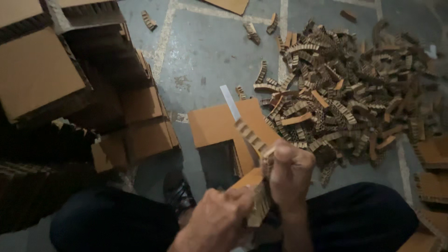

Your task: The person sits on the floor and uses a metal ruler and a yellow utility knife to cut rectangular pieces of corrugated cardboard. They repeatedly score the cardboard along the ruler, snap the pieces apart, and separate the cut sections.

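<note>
Cardboard scrap pile lies beyond both hands' honeycomb piece.

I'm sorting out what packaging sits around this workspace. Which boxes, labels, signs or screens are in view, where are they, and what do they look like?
Stacked cardboard blocks: left side, flat brown faces, dark ribbed edges.
Cardboard block: floor centre, ahead of the hands, brown and rectangular.
Cardboard pieces: right edge, brown.
Pale strip: narrow, lying on the centre block.
No labels, signs or screens visible.
</note>
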